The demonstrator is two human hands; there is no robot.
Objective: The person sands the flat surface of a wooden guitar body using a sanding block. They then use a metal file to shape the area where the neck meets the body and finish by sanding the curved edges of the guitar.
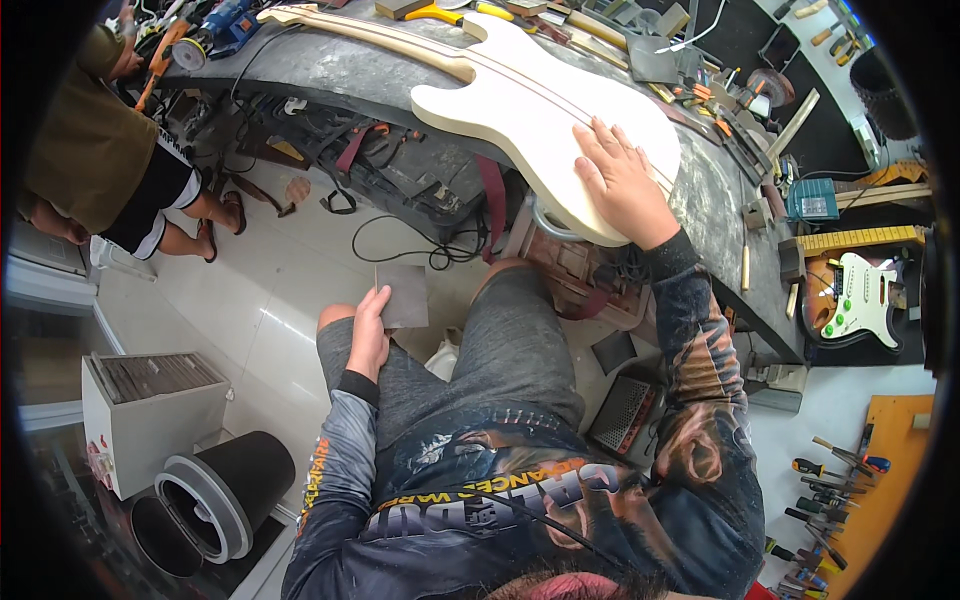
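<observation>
A pale, unpainted wooden guitar body point(520, 120) with a long neck lies along the curved grey bench, a thin stripe down its middle. My right hand point(615, 180) rests flat on the body's right part, fingers extended and holding nothing. My left hand point(368, 330), low over my lap, is closed on a grey square sheet point(403, 296), apart from the guitar.
The bench point(720, 200) carries many tools. At right are a sunburst electric guitar point(858, 300) and a screwdriver rack point(890, 430). Another person point(110, 170) stands at upper left. A black bin point(240, 460), white cabinet point(140, 430) and cables point(400, 240) are on the floor.
</observation>
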